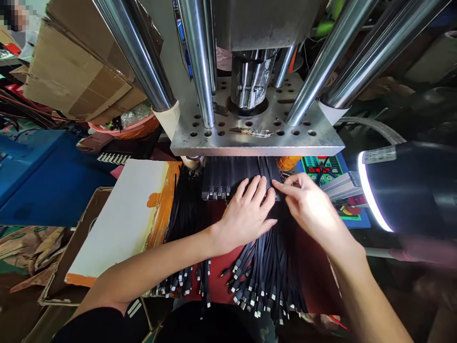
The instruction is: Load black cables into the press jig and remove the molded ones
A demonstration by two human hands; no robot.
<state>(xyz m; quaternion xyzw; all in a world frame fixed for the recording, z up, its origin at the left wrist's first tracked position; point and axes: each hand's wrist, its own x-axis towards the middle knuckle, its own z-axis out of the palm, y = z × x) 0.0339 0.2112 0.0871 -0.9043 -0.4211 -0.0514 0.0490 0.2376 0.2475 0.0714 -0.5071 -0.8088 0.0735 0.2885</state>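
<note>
"Where are the cables being worked on?"

"On that black block (pixel 232 172), just under the holed metal plate (pixel 257 143) of the press. See the small plugs (pixel 219 192) lined up along its front edge, toward the left end?"

"I do. And the hands?"

"The left hand (pixel 247 214) lies palm down over the block's front edge, fingers stretched and a little spread, thumb out to the side. It's open, with nothing gripped that I can see."

"What about the right hand (pixel 310 202)?"

"Its index finger reaches out to the block's right part, just beside the left fingertips, with the other fingers bent. Whether it pinches a cable, I can't tell from here."

"And that thick bunch below?"

"More black cables (pixel 266 271), fanned over the red tabletop (pixel 316 286), pale plug ends toward the person. Another cable bundle (pixel 185 205) lies to the left, beside the white board (pixel 117 214). A lit lamp (pixel 410 190) stands at the right."
</note>
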